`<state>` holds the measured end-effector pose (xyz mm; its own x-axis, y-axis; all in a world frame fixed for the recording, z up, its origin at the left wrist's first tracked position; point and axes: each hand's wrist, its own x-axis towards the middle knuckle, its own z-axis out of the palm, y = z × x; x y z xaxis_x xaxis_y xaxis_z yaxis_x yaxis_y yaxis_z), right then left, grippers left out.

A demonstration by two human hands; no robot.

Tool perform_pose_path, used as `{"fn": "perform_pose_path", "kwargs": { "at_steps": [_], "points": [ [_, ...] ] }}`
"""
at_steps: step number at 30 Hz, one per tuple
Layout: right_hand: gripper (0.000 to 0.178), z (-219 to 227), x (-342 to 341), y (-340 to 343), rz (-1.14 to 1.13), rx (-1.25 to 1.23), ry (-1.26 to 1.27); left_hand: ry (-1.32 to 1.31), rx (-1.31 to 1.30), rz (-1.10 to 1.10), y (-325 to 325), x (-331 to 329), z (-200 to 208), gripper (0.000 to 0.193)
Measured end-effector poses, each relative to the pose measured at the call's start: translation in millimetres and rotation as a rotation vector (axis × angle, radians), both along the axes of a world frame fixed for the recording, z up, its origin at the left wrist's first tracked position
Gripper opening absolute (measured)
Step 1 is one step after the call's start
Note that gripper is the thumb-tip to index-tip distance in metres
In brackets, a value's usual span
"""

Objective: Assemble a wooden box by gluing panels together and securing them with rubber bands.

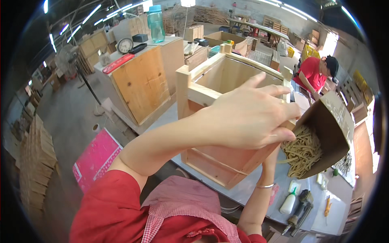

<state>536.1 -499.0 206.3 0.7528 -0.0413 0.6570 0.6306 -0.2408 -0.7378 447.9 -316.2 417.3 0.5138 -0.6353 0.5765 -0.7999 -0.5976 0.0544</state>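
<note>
My left arm reaches across a pale wooden box frame (198,94), which stands upright with an open top and corner posts. My left hand (255,115) lies over its right side, fingers spread and thumb toward the rubber bands; nothing shows in it. My right hand (270,160) is low at the box's right side, mostly hidden behind the box and my left hand, so its fingers do not show. A thin tan band (223,165) runs across the box's lower near side. Beside the box, a tipped cardboard carton (334,133) spills tan rubber bands (303,152).
On the grey worktable (243,195) lie a white glue bottle (288,203), a nail gun (300,208) and an orange-handled tool (327,206). A wooden cabinet (142,85) with a teal bottle (156,26) stands at left. A co-worker in red (314,75) sits at far right.
</note>
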Motion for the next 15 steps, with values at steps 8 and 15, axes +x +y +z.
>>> {"fn": "perform_pose_path", "kwargs": {
  "at_steps": [8, 15],
  "points": [
    [0.028, -115.5, -75.5, -41.7, -0.048, -0.138, 0.543, 0.154, -0.108, -0.143, 5.7, 20.1, 0.8, 0.041],
    [0.027, -150.4, -124.0, -30.5, -0.109, 0.133, 0.648, 0.078, -0.195, -0.020, 57.2, 0.6, 17.5, 0.034]
  ]
}}
